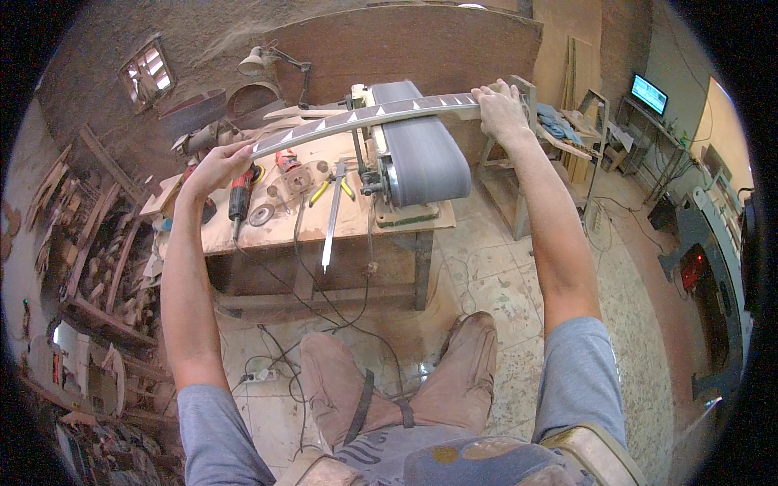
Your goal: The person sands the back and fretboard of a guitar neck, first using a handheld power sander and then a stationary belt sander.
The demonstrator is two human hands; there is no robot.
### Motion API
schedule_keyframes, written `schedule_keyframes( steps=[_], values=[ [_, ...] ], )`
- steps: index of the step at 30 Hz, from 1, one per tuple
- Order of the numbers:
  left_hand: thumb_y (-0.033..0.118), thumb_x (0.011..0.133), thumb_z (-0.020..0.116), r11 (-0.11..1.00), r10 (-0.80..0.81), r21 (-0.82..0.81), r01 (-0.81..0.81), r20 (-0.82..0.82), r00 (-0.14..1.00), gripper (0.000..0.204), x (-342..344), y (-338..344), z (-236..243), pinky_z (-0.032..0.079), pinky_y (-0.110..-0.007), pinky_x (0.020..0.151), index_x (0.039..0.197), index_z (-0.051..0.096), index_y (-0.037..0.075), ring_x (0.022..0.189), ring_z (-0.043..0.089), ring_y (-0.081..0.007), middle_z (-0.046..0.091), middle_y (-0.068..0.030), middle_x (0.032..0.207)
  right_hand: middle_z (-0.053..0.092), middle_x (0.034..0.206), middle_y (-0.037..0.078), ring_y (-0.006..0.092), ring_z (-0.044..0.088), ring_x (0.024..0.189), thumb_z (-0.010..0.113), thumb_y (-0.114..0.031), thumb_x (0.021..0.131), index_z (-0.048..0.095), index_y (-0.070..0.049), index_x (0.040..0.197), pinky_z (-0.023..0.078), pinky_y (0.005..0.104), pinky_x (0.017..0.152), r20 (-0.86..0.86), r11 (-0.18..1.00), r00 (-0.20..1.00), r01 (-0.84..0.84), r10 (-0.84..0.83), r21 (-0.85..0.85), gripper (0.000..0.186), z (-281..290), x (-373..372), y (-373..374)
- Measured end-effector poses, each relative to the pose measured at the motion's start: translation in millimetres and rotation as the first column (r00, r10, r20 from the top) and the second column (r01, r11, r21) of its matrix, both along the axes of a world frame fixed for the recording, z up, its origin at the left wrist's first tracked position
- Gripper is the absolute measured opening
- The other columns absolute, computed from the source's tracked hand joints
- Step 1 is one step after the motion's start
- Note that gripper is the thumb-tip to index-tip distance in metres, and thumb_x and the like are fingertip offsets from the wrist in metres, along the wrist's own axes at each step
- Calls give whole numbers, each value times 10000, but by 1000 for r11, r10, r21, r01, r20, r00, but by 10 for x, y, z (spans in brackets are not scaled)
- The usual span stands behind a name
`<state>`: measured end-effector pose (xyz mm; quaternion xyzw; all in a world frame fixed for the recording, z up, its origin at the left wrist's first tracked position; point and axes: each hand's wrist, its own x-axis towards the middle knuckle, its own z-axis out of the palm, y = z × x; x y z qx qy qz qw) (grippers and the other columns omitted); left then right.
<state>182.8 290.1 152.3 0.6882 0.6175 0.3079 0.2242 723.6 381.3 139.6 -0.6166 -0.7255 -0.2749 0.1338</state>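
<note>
A long guitar neck (324, 126), its dark fretboard set with pale triangular inlays, lies crosswise over a grey belt sander (429, 166). My left hand (219, 168) is closed around the neck's left end, above the workbench. Out past the sander's right side, my right hand (501, 112) grips the other end, fingers curled over it. The inlaid face is turned toward me. Whether the neck's underside touches the belt cannot be made out. The belt's surface looks smooth and streaked.
On the wooden workbench (267, 225) lie a red and black power tool (240, 194), yellow-handled pliers (334, 185) and a metal ruler-like bar (331, 231) jutting over the front edge. Cables (381, 347) trail across the floor. A wooden stand (519, 202) is right of the sander.
</note>
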Motion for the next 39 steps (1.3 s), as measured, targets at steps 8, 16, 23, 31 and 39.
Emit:
schedule_keyframes(
  steps=[8,16,23,31,39],
  values=[
    [401,1043,535,999,37,23,-35,-75,996,434,-9,-54,26,252,-225,446,1406,599,172,522,329,-32,510,80,742,563,1435,61,344,401,1419,678,-24,825,567,-148,1391,294,541,1192,-1,1000,1000,-7,7,-8,590,29,-54,-50],
    [408,1041,535,999,26,24,-25,-64,998,421,-95,-77,14,259,-217,455,1391,612,185,525,337,-21,500,98,723,577,1410,74,356,420,1404,680,-62,836,569,-132,1377,304,551,1180,22,999,999,-27,26,31,557,-3,-100,-50],
    [413,1039,539,999,54,-8,-54,-45,998,428,-66,-124,40,237,-217,444,1403,600,197,521,325,-15,499,99,717,600,1366,95,378,419,1404,679,-135,870,574,-100,1348,305,580,1168,43,997,998,-50,47,53,490,-40,-80,-4],
    [404,1037,546,999,-36,14,36,-30,999,447,-152,-89,37,275,-209,477,1401,598,150,570,358,-25,507,92,746,567,1428,76,339,411,1410,688,-44,815,577,-134,1374,330,522,1164,2,999,999,-47,47,26,577,-14,-81,-31],
    [315,1053,535,995,-103,18,102,53,993,443,440,-118,105,393,-229,629,1384,581,25,724,463,-59,567,54,862,590,1380,73,336,414,1408,660,-122,870,569,-155,1363,293,557,1178,1,996,999,-41,41,74,502,-69,311,43]
  ],
)
